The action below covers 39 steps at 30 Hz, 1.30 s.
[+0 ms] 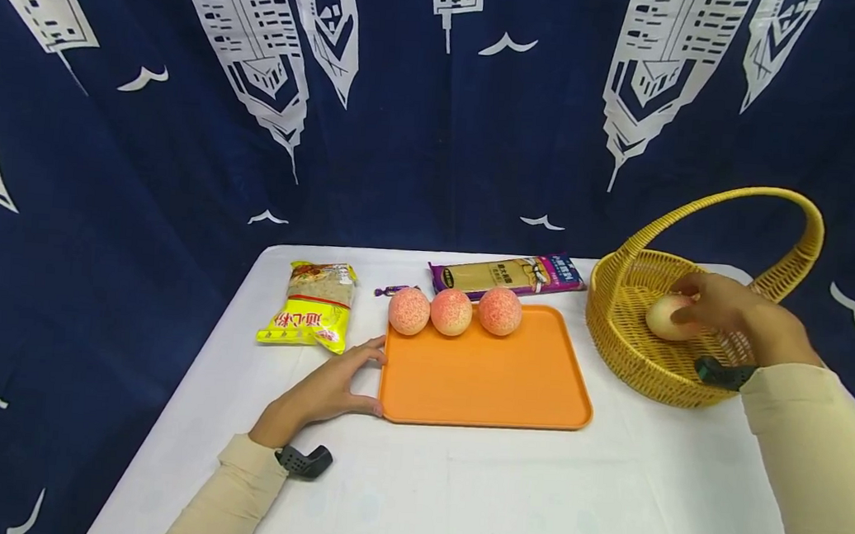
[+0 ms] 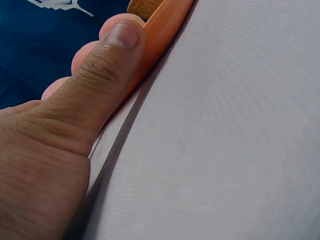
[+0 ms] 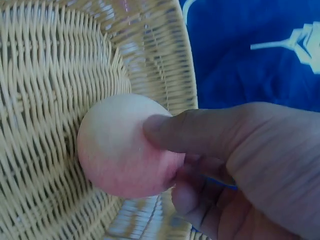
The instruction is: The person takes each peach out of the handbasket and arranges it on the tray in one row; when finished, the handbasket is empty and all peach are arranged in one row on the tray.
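Observation:
In the head view my left hand [image 1: 329,392] rests at the left edge of an orange tray [image 1: 490,379], thumb by the near corner and fingers farther up that side. Its thumb lies straight along the tray's rim in the left wrist view. Three speckled pink peaches [image 1: 451,312] sit in a row at the tray's back edge. On the right, my right hand [image 1: 730,309] reaches into a yellow wicker basket [image 1: 615,346] and pinches a pale, pink-blushed peach [image 3: 125,150] between thumb and fingers. The basket's woven bottom is close by that peach.
Left of the tray lies a yellow bag of pasta [image 1: 313,304]. Behind the tray are a long purple-and-gold packet [image 1: 509,276] and a small purple wrapped candy [image 1: 392,290]. The basket's tall handle [image 1: 745,192] arches over its opening. A dark blue printed curtain [image 1: 437,135] hangs behind the white table [image 1: 515,505].

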### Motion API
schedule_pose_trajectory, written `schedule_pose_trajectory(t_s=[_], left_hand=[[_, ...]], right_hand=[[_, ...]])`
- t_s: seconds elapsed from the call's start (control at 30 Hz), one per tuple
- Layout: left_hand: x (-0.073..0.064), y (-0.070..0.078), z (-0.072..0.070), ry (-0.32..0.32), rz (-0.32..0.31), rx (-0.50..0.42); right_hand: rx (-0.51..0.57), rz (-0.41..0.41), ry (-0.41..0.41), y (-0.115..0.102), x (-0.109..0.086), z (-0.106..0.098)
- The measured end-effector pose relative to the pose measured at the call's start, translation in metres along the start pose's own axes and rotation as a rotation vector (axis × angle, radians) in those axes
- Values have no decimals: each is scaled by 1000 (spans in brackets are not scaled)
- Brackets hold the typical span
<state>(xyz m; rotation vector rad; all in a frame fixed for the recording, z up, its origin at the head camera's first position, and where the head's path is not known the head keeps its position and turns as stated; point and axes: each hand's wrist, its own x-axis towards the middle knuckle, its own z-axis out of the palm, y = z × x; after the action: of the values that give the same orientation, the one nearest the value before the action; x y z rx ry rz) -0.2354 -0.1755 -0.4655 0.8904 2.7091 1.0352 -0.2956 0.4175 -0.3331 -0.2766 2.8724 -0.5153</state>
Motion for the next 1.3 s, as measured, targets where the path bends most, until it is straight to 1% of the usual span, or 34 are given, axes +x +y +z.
schedule_pose_trajectory(t_s=[0.1, 0.23, 0.3, 0.43, 0.53, 0.73, 0.83, 1.07, 1.17, 1.3], left_hand=[[0, 0, 0, -6, -3, -5], [1, 0, 0, -9, -13, 1], [1, 1, 0, -9, -12, 6], [1, 3, -3, -1, -3, 10], [1, 3, -3, 5, 1, 10], [0, 2, -2, -3, -5, -5], [-1, 2, -1, -4, -14, -2], [-1, 2, 0, -4, -13, -7], [0, 2, -1, 0, -11, -5], [0, 2, -1, -2, -16, 6]], right_hand=[[-14, -30, 11, -8, 3, 2], [-9, -61, -2, -12, 6, 3], [-21, -71, -8, -12, 7, 4], [-28, -61, -15, -9, 8, 4], [-7, -56, -18, -6, 9, 5], [2, -93, -24, -2, 11, 12], [-22, -112, -13, -1, 11, 13], [-81, -203, 28, -2, 8, 14], [-68, -210, 69, -5, 1, 9], [-22, -175, 136, -15, -15, -1]])
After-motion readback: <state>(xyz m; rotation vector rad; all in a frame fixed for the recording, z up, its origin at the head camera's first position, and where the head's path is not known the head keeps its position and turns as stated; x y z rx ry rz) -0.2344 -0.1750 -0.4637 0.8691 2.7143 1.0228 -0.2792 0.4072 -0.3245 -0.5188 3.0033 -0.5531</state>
